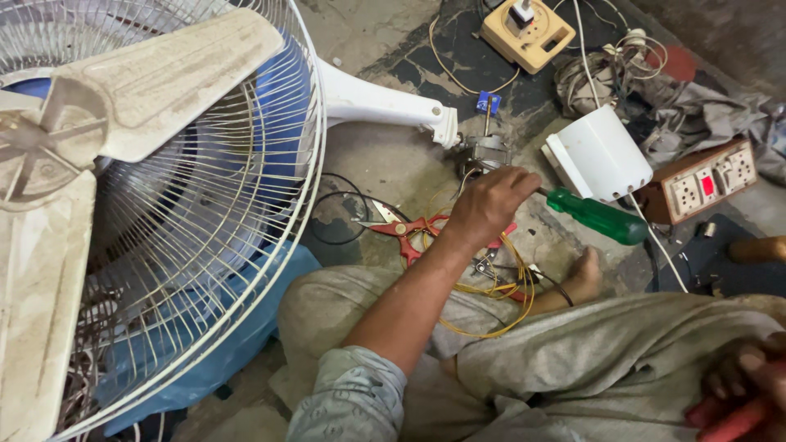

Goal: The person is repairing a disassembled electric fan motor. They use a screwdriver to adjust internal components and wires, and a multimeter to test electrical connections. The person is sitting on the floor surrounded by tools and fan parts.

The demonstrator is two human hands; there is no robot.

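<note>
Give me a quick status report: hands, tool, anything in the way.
Left hand gripping green-handled screwdriver beside small motor. Right hand closed on red handle at lap. Red scissors and yellow wire lie beneath left hand.

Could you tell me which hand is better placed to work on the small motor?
The left hand, probably: it grips the green screwdriver right beside the motor. The right hand sits far back at the knee, holding a red tool.
</note>
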